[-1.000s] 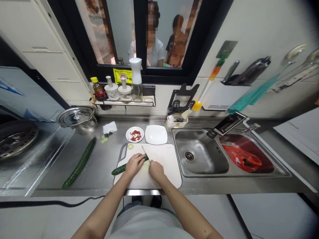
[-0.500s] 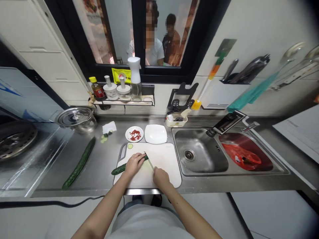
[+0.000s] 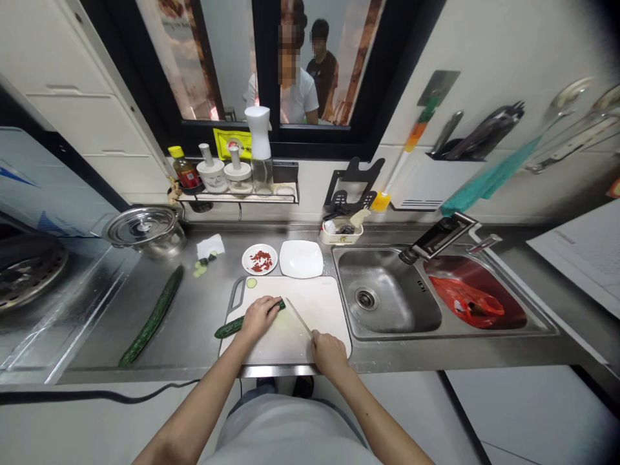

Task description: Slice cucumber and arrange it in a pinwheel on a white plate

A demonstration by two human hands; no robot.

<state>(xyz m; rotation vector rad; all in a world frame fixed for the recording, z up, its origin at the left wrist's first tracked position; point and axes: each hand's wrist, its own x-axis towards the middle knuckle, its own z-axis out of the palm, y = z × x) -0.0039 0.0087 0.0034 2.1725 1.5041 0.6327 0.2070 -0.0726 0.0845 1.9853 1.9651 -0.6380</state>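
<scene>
My left hand (image 3: 260,318) is closed over a green cucumber (image 3: 229,328) lying aslant on the white cutting board (image 3: 290,352). The cucumber's right end shows just past my fingers, and its middle is hidden under the hand. In my right hand (image 3: 330,352) is a kitchen knife (image 3: 299,318), gripped by the handle. Its blade points up and left across the board, with the tip a little right of the cucumber's end. One pale cucumber slice (image 3: 251,283) lies near the board's top left corner.
Behind the board stand a plate of chopped red pieces (image 3: 260,259) and a white square plate (image 3: 301,258). A second cucumber (image 3: 152,316) and several trimmings (image 3: 201,267) lie left, near a lidded pot (image 3: 143,229). At right is a double sink (image 3: 392,290) with a red bag (image 3: 465,300).
The knife has moved right, away from the cucumber's end, along with my right hand. My left hand stays on the cucumber. The whole view has shifted slightly.
</scene>
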